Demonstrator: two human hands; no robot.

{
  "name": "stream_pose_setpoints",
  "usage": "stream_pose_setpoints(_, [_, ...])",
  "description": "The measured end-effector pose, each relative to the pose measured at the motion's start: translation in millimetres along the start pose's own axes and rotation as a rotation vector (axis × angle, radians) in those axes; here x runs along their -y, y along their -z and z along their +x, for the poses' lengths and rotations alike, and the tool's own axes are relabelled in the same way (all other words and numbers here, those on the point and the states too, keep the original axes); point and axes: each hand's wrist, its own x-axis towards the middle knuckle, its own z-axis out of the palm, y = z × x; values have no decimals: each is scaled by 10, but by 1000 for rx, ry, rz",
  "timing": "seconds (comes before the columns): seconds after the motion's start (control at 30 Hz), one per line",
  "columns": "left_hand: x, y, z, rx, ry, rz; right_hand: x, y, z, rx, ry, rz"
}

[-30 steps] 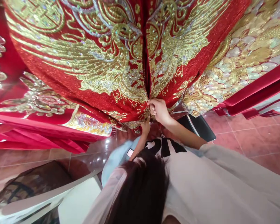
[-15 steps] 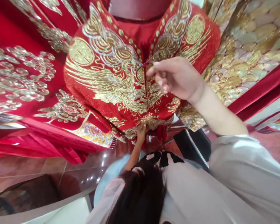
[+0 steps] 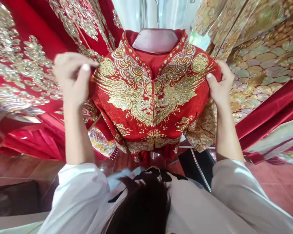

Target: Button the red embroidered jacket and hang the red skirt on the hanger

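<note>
A red jacket (image 3: 151, 94) with gold and silver embroidery hangs in front of me on a mannequin with a dark red neck (image 3: 155, 40). Its front is closed down the middle. My left hand (image 3: 72, 76) is raised at the jacket's left shoulder, fingers curled and thumb pressed to them, pinching the cloth edge there. My right hand (image 3: 219, 86) grips the jacket's right shoulder, thumb on the front and fingers wrapped behind.
More embroidered red garments (image 3: 21, 71) hang at the left, and a gold scale-patterned one (image 3: 261, 61) at the right. A black object (image 3: 197, 164) stands on the reddish tiled floor (image 3: 278, 182) below the jacket. My white sleeves and dark hair fill the bottom.
My right hand left the jacket's front seam and went to its right shoulder. My left hand rose from the hem to the left shoulder. The view tilted up, showing the collar.
</note>
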Motion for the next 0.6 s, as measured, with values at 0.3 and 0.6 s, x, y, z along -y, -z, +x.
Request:
stream_pose_setpoints(0.3, [8, -575, 69, 71, -99, 148, -311, -32, 97, 139, -265, 244])
stream_pose_setpoints(0.6, [-180, -506, -229, -73, -255, 280, 1033, -728, -520, -379, -133, 0])
